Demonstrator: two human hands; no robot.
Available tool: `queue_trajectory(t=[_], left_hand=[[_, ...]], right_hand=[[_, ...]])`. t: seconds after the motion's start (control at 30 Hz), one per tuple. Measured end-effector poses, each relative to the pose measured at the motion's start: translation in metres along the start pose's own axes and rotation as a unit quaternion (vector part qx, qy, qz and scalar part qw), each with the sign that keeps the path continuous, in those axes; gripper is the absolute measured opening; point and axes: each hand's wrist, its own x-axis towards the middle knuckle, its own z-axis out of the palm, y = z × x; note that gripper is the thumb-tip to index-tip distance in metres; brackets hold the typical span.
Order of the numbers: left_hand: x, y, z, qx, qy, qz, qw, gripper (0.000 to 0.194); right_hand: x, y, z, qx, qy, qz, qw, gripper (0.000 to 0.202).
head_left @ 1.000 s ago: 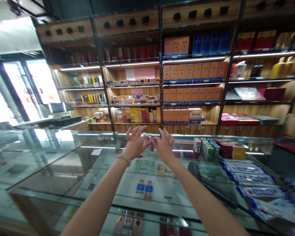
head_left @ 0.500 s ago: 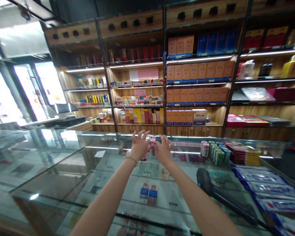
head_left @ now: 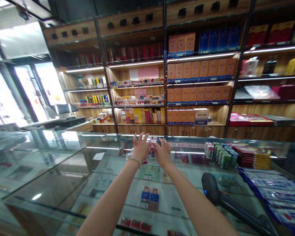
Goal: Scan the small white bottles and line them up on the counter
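Note:
Over the far part of the glass counter, both my hands are around a cluster of small red-and-white canisters (head_left: 153, 143). My left hand (head_left: 141, 149), with a bracelet at its wrist, curls round the left side of the cluster and hides part of it. From the right, my right hand (head_left: 163, 151) has its thumb and bent fingers against a canister. Other small white-lidded canisters (head_left: 129, 155) stand just left of my left hand. The exact contact of the fingertips is partly hidden.
On the glass counter (head_left: 186, 196) at right lie a black handheld scanner (head_left: 212, 190), green canisters (head_left: 222, 155), stacked red-and-gold packs (head_left: 253, 157) and blue-white packets (head_left: 272, 186). Blue-banded packs (head_left: 149, 195) show beneath the glass. Shelves of orange boxes (head_left: 199, 72) stand behind.
The view has shifted slightly, so the scanner and goods at right appear farther right. Both hands stay at the canister cluster, with only small finger movements.

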Motion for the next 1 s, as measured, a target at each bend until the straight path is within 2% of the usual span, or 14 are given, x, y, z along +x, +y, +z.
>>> queue_trajectory(t=[0.17, 0.4, 0.63, 1.0], left_hand=[[0.001, -0.003, 0.004, -0.024, -0.001, -0.014, 1.000, 0.013], [-0.002, -0.003, 0.001, -0.002, -0.008, -0.032, 0.999, 0.020], [-0.007, 0.001, -0.004, -0.001, -0.015, -0.021, 1.000, 0.019], [-0.001, -0.001, 0.002, 0.017, -0.035, -0.021, 0.999, 0.023]], right_hand=[[-0.007, 0.005, 0.008, 0.004, 0.002, -0.003, 1.000, 0.031], [-0.017, 0.013, 0.007, -0.007, -0.010, -0.017, 1.000, 0.057], [-0.020, 0.012, 0.008, -0.030, -0.017, -0.028, 0.999, 0.060], [-0.015, 0.012, 0.013, -0.056, -0.026, -0.007, 0.998, 0.060]])
